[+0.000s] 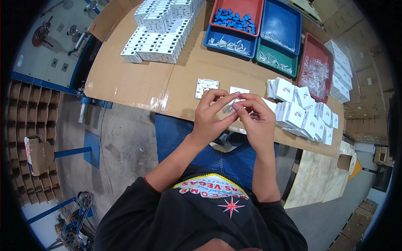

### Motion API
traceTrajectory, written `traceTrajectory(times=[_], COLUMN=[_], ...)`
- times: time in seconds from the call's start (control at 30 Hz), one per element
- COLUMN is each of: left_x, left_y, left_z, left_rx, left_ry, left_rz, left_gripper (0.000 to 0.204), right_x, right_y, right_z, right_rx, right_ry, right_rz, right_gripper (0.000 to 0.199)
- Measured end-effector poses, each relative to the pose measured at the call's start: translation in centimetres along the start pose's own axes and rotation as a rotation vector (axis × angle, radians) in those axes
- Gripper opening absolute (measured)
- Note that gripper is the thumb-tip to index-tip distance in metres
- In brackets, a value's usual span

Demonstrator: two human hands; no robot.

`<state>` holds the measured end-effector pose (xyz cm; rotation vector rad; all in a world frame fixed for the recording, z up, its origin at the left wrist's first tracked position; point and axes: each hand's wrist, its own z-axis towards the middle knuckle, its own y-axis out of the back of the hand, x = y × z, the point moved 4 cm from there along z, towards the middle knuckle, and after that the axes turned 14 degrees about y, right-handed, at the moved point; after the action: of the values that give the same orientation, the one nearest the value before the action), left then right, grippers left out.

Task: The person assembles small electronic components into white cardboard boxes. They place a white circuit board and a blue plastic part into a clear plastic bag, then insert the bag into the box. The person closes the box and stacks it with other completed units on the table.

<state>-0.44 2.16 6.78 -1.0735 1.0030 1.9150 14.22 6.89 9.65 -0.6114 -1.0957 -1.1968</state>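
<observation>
Both hands meet over the front edge of the cardboard-covered table. Between their fingertips is a small clear plastic bag [228, 108], partly hidden by the fingers; its contents cannot be made out. My left hand [209, 118] is closed, pinching the bag from the left. From the right, my right hand [258, 122] pinches it with thumb and fingers. A white square plastic plate [206, 87] with cut-outs lies just beyond my left hand. Behind the fingers, a flat white piece [239, 90] is partly covered.
Stacked white square units [161, 44] stand at the back left. Trays hold blue parts [234, 21], white slim pieces [274, 60] and clear plastic bags [314, 73]. White boxes [295, 115] are piled on the right, close to my right hand. A blue clamp [96, 101] grips the table's left edge.
</observation>
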Motion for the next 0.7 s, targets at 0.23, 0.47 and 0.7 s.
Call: traceTrajectory(times=[0.23, 0.47, 0.7], left_x=[0.5, 0.6, 2.9], left_y=[0.2, 0.2, -0.7], left_z=[0.0, 0.4, -0.5], left_rx=[0.005, 0.034, 0.15], left_ry=[-0.021, 0.087, 0.326], left_rz=[0.025, -0.081, -0.221], left_gripper=[0.056, 0.067, 0.06], right_x=[1.1, -0.5, -1.8], right_y=[0.2, 0.9, 2.0], right_z=[0.5, 0.4, 0.5], right_rx=[0.248, 0.168, 0.137], right_ry=[0.005, -0.095, -0.252], right_rz=[-0.198, 0.083, 0.028], right_gripper=[0.016, 0.018, 0.018])
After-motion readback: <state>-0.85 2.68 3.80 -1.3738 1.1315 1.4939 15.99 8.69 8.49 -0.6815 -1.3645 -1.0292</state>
